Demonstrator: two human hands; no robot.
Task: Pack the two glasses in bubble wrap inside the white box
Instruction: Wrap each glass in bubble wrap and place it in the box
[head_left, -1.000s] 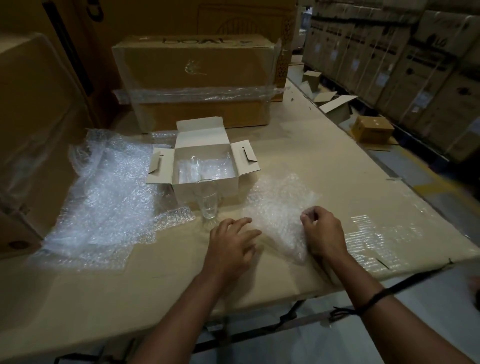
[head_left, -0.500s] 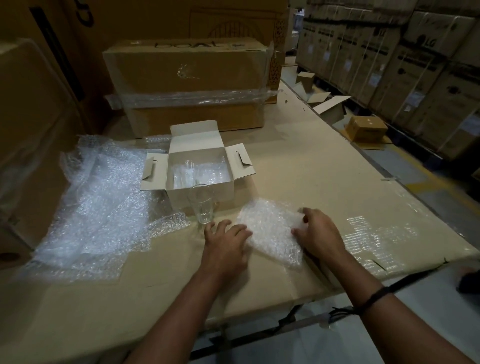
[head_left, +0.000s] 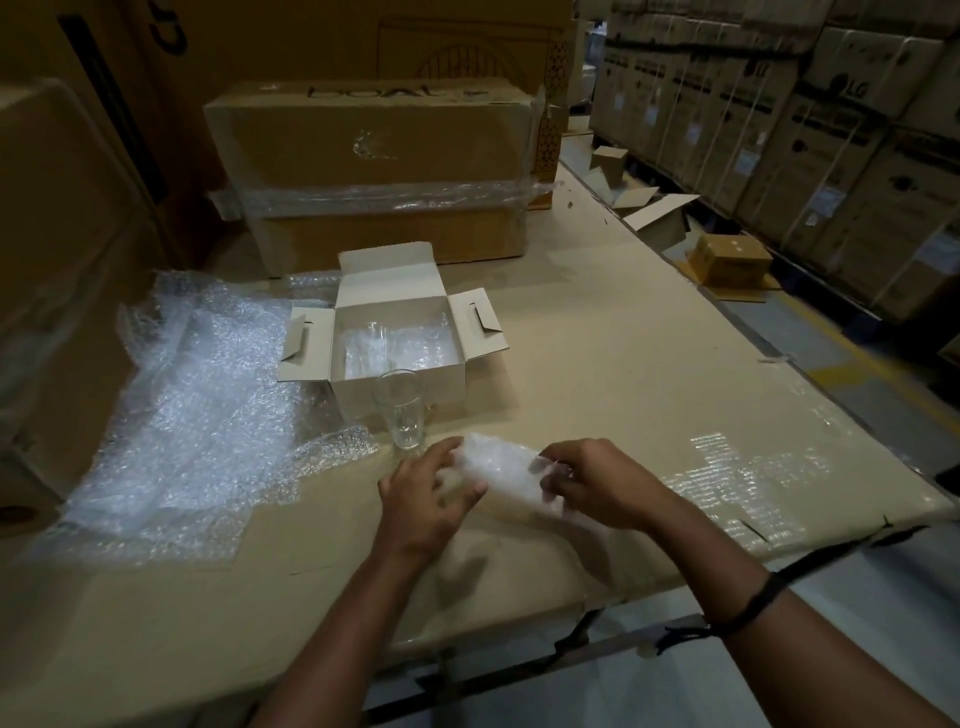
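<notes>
- Glass (head_left: 402, 410): stands upright and bare on the table (head_left: 597, 364), just before the front wall of the box (head_left: 452, 384) and just beyond the left hand. It is tall and narrow-footed, so a brush from a knuckle or a swinging wrap edge could probably tip it.
- Second glass (head_left: 371, 345): sits inside the box among clear wrap, but its posture is too faint to tell. A hard placement of the first glass beside it risks glass striking glass.
- Wrap (head_left: 501, 467): a bunched piece held between both hands, near the bare glass. If it stays crumpled, it may cover the glass unevenly.
- Left hand (head_left: 426, 499): fingers and thumb curl round the wrap's left end.
- Right hand (head_left: 597, 483): fingers pinch the wrap's right end.
- Sheet (head_left: 208, 415): loose wrap sprawled left of the box, its corner near the glass. A tug on it could jog the glass.
</notes>
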